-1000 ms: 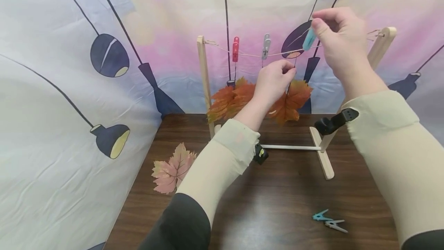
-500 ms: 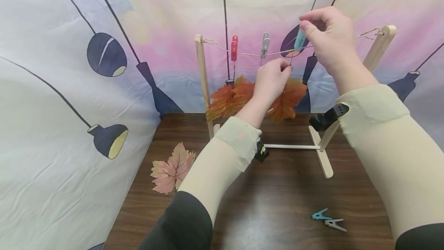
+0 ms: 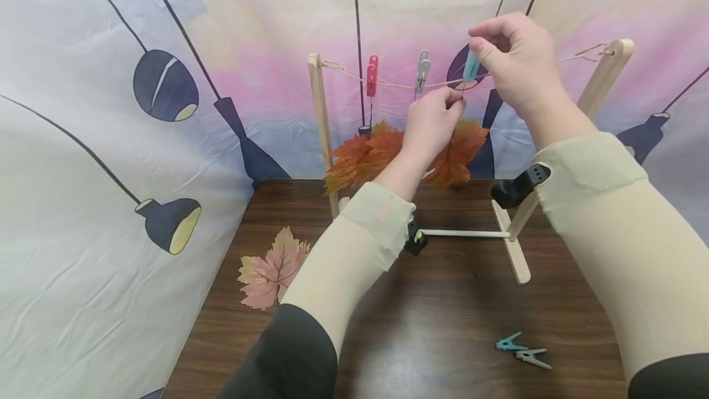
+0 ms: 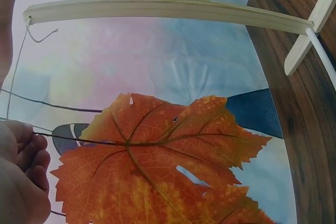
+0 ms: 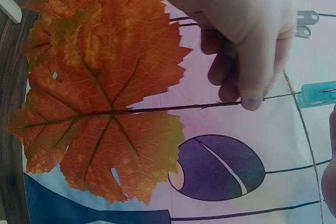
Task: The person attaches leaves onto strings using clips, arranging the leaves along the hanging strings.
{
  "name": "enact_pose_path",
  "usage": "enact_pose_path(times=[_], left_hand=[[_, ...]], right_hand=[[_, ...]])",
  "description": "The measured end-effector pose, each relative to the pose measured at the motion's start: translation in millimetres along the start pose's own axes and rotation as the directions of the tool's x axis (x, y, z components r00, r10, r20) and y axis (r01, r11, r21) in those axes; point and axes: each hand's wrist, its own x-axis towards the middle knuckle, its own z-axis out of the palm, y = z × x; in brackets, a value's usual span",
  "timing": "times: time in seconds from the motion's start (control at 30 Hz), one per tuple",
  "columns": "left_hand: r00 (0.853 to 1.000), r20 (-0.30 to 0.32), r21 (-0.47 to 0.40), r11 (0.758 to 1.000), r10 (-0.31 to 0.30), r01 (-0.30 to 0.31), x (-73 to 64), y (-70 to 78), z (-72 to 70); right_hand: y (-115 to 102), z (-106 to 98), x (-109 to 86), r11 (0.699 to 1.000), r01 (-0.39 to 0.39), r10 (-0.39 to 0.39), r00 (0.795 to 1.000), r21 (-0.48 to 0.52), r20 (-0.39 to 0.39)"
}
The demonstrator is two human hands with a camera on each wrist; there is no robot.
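Note:
My left hand (image 3: 432, 119) pinches the thin dark stem (image 5: 189, 107) of an orange maple leaf (image 5: 100, 129) between thumb and fingers, just below a string (image 3: 397, 85). Above it, my right hand (image 3: 523, 72) pinches the upper end of a teal clothespin (image 3: 471, 66), which points down at the string. In the right wrist view, the stem's tip reaches the clothespin's (image 5: 317, 94) lower end by the string; whether it is clamped I cannot tell. On the left, a red clothespin (image 3: 372, 76) and a grey clothespin (image 3: 423, 71) stand on the string, with stems below them and orange leaves (image 3: 362, 156) partly behind my left hand.
Wooden posts (image 3: 606, 76) hold the string, joined low down by a white rod (image 3: 465, 234). A pink leaf (image 3: 274, 270) lies on the dark table at left. Near the front right lie a teal clothespin (image 3: 511, 342) and a grey clothespin (image 3: 533, 358). A printed cloth (image 3: 266, 29) hangs behind.
My right hand has moved left with the teal clothespin, which now stands at the string above the stem. My left hand has risen slightly, still pinching the stem.

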Motion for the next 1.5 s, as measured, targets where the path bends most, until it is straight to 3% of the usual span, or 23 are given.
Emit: enact_pose_path(times=[0.5,0.8,1.33,1.5], left_hand=[[0.999,0.008,0.003,0.999,-0.033,0.033,-1.1,2.4,-1.5],[0.999,0.018,-0.01,0.999,-0.043,0.044,-1.6,3.4,-1.2],[0.999,0.022,-0.029,0.998,-0.046,0.047,-2.7,1.9,-1.6],[0.998,0.021,-0.077,0.996,-0.051,0.053,-5.4,-1.0,-0.9]], right_hand=[[0.6,3.3,-1.4,1.0,0.007,-0.007,1.0,-0.022,0.004],[1.5,3.6,-1.8,0.996,-0.017,0.022,0.998,-0.084,0.058],[5.2,1.3,-4.1,0.995,-0.046,0.058,0.989,-0.091,0.134],[4.4,0.9,-4.3,0.995,-0.07,0.079,0.987,-0.069,0.138]])
